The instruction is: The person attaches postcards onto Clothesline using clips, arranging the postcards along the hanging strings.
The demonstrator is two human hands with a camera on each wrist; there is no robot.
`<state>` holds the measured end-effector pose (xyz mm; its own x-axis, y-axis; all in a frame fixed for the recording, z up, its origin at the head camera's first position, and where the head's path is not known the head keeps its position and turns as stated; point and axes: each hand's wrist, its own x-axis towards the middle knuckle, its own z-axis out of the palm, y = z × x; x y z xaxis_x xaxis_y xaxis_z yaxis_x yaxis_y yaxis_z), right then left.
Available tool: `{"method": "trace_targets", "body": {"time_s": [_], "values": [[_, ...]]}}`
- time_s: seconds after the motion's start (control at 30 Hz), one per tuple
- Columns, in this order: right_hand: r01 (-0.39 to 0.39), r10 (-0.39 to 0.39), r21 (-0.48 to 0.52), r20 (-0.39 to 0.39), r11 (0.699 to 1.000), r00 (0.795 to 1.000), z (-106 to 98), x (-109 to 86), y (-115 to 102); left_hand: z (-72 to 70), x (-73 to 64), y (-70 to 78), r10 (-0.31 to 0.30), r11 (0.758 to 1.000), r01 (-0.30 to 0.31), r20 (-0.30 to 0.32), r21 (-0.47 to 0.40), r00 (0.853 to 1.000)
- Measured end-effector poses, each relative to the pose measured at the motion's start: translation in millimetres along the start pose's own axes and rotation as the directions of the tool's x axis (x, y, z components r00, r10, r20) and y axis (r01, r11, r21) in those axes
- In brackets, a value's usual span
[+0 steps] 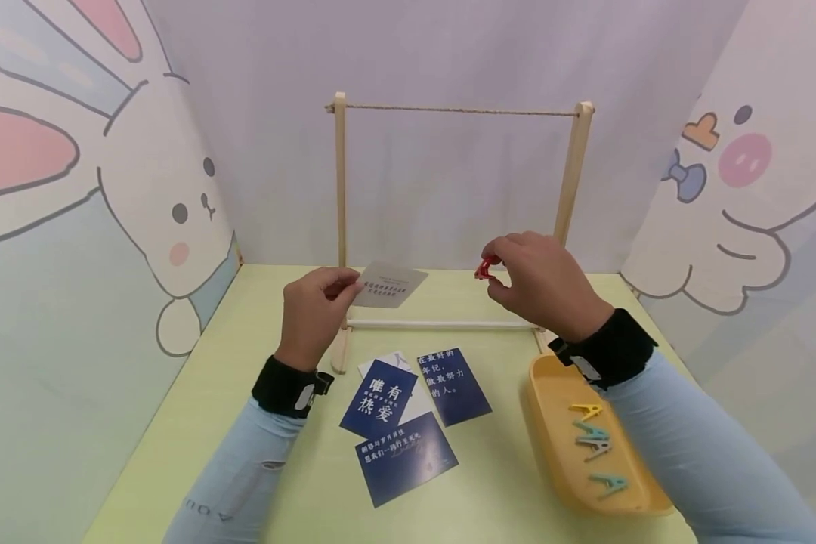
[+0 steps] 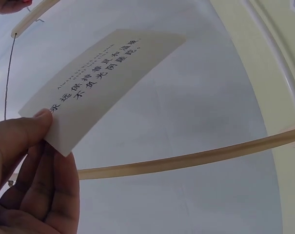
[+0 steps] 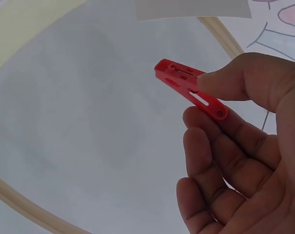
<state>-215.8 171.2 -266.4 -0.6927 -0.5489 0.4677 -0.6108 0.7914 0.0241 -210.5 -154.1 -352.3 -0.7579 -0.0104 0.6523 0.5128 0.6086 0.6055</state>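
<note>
My left hand (image 1: 318, 311) pinches a white card (image 1: 391, 285) by one corner between thumb and fingers. In the left wrist view the card (image 2: 101, 80) shows printed lines of dark writing and tilts upward to the right. Across from it, my right hand (image 1: 540, 279) holds a red clothespin (image 1: 484, 268) between thumb and fingers. The right wrist view shows this clothespin (image 3: 188, 87) with the thumb on its upper side and fingers beneath. Both hands are raised in front of a wooden frame (image 1: 341, 181), below the string (image 1: 459, 110) stretched between its posts.
Several printed cards, among them a blue one (image 1: 455, 385), lie on the pale green table (image 1: 503, 483). At the right, partly under my right forearm, a yellow tray (image 1: 551, 468) holds several clothespins (image 1: 593, 432). A white bar (image 1: 442, 325) joins the frame's posts low down.
</note>
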Motion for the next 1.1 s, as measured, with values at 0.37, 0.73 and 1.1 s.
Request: {"method": "trace_targets", "body": {"time_s": [0.37,0.73,1.1], "values": [[0.005,-0.004,0.055,-0.016,0.998,1.0,-12.7,16.4,-6.4,-7.3,16.3,5.3,0.005,1.0,-0.005,-0.036,0.004,0.999],[0.007,-0.007,0.102,-0.004,0.995,1.0,-10.8,13.9,-12.1,-7.5,22.8,6.6,-0.013,1.0,0.013,-0.008,-0.025,1.0],[0.05,-0.044,0.073,-0.078,0.996,0.996,-19.1,20.4,-11.7,-11.1,43.1,12.7,-0.048,0.997,0.048,0.012,-0.056,0.999]]}}
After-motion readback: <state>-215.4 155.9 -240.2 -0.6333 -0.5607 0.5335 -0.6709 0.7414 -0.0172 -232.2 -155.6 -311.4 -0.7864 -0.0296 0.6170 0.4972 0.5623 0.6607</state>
